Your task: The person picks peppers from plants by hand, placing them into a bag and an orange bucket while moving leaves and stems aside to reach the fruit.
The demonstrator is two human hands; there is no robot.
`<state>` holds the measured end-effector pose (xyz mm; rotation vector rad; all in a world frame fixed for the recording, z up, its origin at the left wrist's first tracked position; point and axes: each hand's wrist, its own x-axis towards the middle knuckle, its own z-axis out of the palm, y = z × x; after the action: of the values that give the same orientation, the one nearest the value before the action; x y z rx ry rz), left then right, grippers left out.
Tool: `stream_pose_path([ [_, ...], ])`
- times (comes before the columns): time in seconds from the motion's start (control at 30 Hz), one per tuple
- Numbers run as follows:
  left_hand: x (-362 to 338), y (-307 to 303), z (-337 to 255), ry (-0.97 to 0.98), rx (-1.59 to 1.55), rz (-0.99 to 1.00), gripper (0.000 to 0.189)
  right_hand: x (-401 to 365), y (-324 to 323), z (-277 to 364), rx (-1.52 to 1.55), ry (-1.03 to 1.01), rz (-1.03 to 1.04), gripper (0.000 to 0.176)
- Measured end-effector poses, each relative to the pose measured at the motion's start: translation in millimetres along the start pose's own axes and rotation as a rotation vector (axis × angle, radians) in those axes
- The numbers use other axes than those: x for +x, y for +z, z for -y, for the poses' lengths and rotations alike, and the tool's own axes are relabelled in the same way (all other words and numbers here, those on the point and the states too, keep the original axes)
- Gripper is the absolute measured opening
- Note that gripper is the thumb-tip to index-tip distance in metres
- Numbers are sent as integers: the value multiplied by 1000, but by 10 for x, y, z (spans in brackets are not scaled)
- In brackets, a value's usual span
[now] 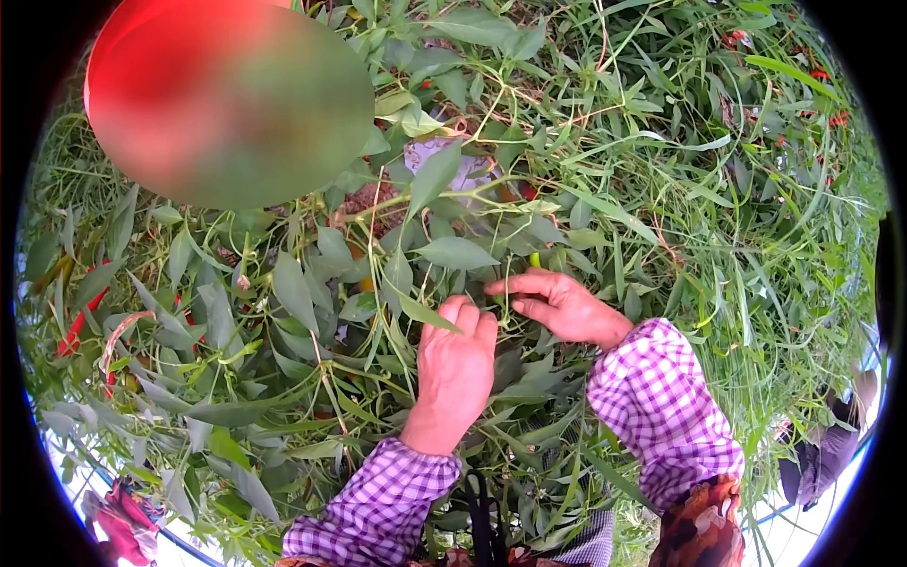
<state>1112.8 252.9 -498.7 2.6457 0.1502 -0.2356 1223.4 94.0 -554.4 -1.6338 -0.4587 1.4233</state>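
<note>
I read this as picking. My right hand [565, 307] is pinched shut just beneath a small green pepper [535, 260], mid-bush. My left hand [456, 364] curls into the leaves [453, 253] (its grip is hidden, so I cannot tell). Next calls for a clean, gentle snap.

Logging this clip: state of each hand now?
Left hand: fingers curled into leaves; cannot tell.
Right hand: fingers pinching among leaves; cannot tell.
</note>
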Motion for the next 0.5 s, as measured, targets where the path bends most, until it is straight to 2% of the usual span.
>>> stream_pose_path([
  [0.1,-8,-12,-1,-29,-58,44,18,12,-38,-86,54,-103,82,33],
  [0.13,-2,-25,-14,-45,-81,69,17,-11,-36,-48,46,-89,51,28],
  [0.23,26,-55,-31,-51,-115,81,17,-85,-68,112,-344,-186,-103,20],
  [0.27,29,-61,-39,-45,-128,75,17,-118,-55,155,-530,-349,-239,15],
  [0.37,20,-102,-44,-46,-160,94,19,-372,-63,469,-825,-460,-236,15],
  [0.43,31,-149,-40,-79,-164,149,20,-667,-155,679,-809,-456,-285,14],
  [0.5,15,-146,-22,-34,-131,123,24,-904,-301,808,-612,-386,-512,14],
])
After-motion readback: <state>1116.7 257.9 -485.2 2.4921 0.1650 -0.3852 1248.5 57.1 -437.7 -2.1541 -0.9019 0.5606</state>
